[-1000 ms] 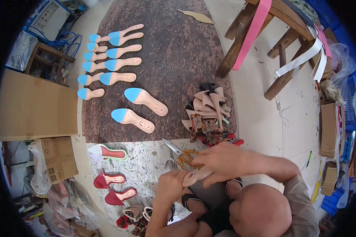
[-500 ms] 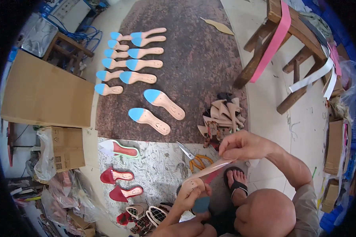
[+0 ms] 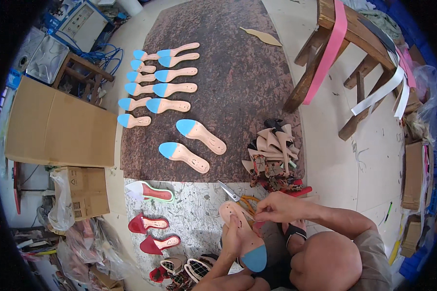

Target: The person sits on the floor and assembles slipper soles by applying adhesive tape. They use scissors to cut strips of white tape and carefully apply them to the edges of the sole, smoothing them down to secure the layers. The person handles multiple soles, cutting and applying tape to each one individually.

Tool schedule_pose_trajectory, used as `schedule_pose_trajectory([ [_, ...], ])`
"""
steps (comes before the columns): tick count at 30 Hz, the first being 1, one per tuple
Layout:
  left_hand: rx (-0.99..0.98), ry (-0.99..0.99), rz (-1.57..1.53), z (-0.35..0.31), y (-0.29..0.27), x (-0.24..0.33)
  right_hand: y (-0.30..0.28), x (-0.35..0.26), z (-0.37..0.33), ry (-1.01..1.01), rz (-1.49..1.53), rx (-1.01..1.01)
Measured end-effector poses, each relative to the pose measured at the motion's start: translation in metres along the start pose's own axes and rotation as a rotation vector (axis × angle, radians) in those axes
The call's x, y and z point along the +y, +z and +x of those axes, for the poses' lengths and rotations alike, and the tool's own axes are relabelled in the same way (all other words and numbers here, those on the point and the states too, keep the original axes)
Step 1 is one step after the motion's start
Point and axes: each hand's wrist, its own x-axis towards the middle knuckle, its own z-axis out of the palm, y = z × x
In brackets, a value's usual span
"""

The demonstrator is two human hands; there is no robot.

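My left hand [image 3: 232,236] grips a pale insole [image 3: 249,236] with a blue toe, its thumb on the upper face. The insole is tilted, heel away from me and toe toward my lap. At its right edge, the fingers of my right hand [image 3: 279,207] are pinched together; what they hold, if anything, is too small to make out. A bit of pink shows just below them. Scissors [image 3: 229,192] with orange handles lie beyond the insole, partly covered by it and my right hand.
Several blue-toed insoles [image 3: 179,88] lie in rows on the dark mat [image 3: 238,87]. A heap of beige and patterned pieces [image 3: 272,150] is beyond my right hand. Red shoe pieces [image 3: 153,223] lie at left. A wooden stool [image 3: 320,53] stands far right, cardboard boxes [image 3: 63,131] left.
My right hand has moved down and left toward the insole. The long strip stretched between my hands no longer shows. The insole has turned, bringing its face and blue toe into view.
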Motion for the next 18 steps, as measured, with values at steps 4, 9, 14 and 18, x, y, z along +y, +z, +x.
schedule_pose_trajectory([
  [4,0.161,0.058,0.112,-0.006,0.028,0.017,0.01,0.009,0.005,0.008,0.091,-0.07],
  [9,0.17,0.034,0.2,-0.006,0.021,0.018,0.013,0.001,0.009,0.071,0.044,-0.082],
  [14,0.184,0.071,0.224,-0.005,0.026,0.02,0.015,-0.007,0.009,0.078,0.007,-0.064],
  [18,0.117,0.084,0.142,-0.009,0.034,0.027,0.027,-0.001,0.009,0.019,-0.07,0.04],
])
